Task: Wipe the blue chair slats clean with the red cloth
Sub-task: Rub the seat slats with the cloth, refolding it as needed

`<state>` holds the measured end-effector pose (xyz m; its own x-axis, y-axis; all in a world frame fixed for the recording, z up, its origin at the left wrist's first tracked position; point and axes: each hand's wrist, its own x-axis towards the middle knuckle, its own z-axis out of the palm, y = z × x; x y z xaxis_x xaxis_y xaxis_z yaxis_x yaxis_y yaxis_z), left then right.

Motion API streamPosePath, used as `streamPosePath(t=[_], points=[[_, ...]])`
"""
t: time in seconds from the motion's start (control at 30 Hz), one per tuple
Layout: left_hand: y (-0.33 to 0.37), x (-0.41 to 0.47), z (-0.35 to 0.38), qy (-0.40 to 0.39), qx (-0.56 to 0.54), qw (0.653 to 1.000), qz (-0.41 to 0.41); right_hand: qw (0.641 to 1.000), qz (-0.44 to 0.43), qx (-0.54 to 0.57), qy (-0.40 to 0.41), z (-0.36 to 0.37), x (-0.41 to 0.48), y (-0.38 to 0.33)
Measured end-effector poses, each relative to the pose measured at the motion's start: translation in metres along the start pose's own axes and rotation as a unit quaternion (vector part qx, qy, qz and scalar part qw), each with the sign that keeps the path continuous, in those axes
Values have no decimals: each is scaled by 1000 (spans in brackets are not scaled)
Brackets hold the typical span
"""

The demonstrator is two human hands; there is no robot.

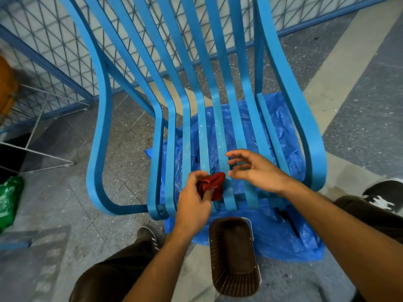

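At the front edge of the seat, the left hand (192,201) pinches the red cloth (212,185), bunched into a wad against the middle blue chair slats (218,127), likely so a firm pad meets each narrow strip. Just beside it the right hand (255,171) hovers with fingers (236,154) spread and holding nothing, seemingly ready to steady a slat. Pale streaks mark the slats, and a blue plastic sheet (283,232) lies on the floor beneath, probably to catch dirt.
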<state>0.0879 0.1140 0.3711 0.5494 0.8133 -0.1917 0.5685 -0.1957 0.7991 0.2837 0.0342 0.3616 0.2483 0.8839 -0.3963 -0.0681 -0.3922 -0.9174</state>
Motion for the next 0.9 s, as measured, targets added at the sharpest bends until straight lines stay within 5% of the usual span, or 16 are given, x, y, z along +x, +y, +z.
streamPosePath(t=[0.13, 0.3, 0.6, 0.77, 0.9], points=[[15, 0, 3, 28, -285, 947, -147, 998, -16, -52, -45, 9, 4, 4], [12, 5, 3, 16, -440, 875, -202, 999, -28, 31, -33, 14, 10, 7], [21, -1, 33, 67, -222, 971, -59, 986, 16, 154, 56, 25, 24, -1], [7, 12, 36, 131, -177, 972, -88, 997, 6, 74, 8, 21, 26, -4], [-4, 31, 28, 164, -112, 974, -110, 995, 4, -71, 70, 6, 28, -2]])
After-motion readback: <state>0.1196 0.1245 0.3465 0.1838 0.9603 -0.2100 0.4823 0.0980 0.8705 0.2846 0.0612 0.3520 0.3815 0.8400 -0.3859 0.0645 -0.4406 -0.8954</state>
